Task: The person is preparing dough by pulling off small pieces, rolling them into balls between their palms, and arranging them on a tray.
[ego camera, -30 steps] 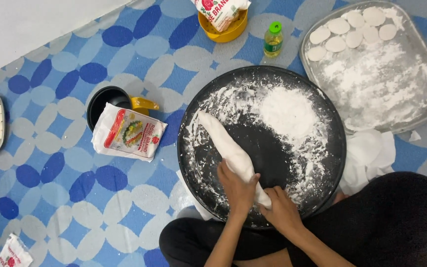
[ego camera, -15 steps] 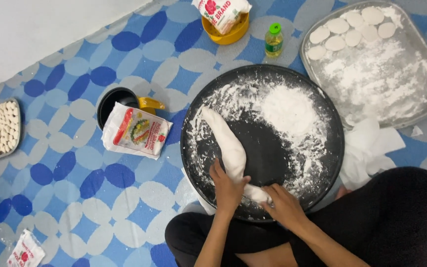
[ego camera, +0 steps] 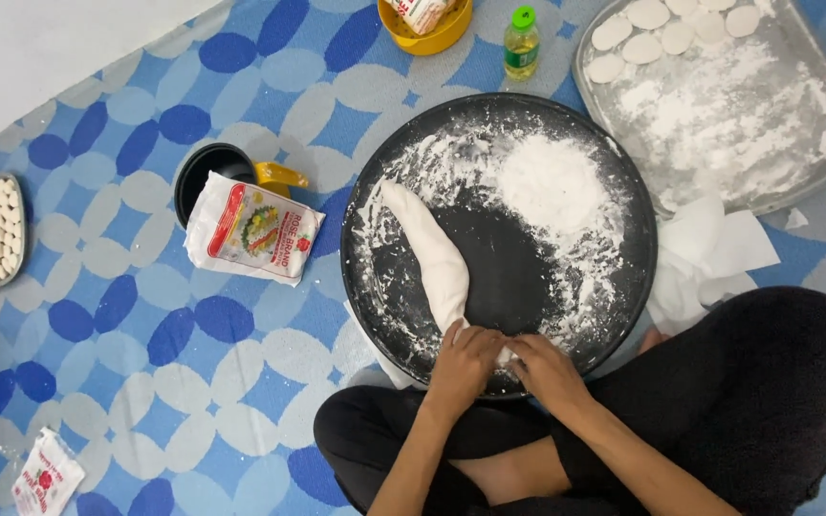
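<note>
- The left hand (ego camera: pixel 464 361) and the right hand (ego camera: pixel 545 368) sit close together at the near edge of the round black tray (ego camera: pixel 389 287), fingers curled and pinching the near end of a long roll of white dough (ego camera: pixel 429 250).
- The dough roll lies on the left half of the tray, running away from the hands toward the far left; its far end is free.
- To do this well, I judge the grip should stay light and even so the roll keeps one thickness, and the heap of flour (ego camera: pixel 552 182) just right of the roll can dust it against sticking.
- A flat white packet (ego camera: pixel 252 229) with a red and green picture label lies on the patterned mat left of the tray, touching a black cup (ego camera: pixel 205 172) with a yellow handle.
- A small bottle (ego camera: pixel 521 43) with a green cap and yellow label stands beyond the tray.
- A yellow bowl (ego camera: pixel 432 38) at the top edge holds another red and white packet.
- A small white and red sachet (ego camera: pixel 42 475) lies at the bottom left.
- A metal tray (ego camera: pixel 815 153) at the top right bears flour and pale dough discs (ego camera: pixel 662 29).
</note>
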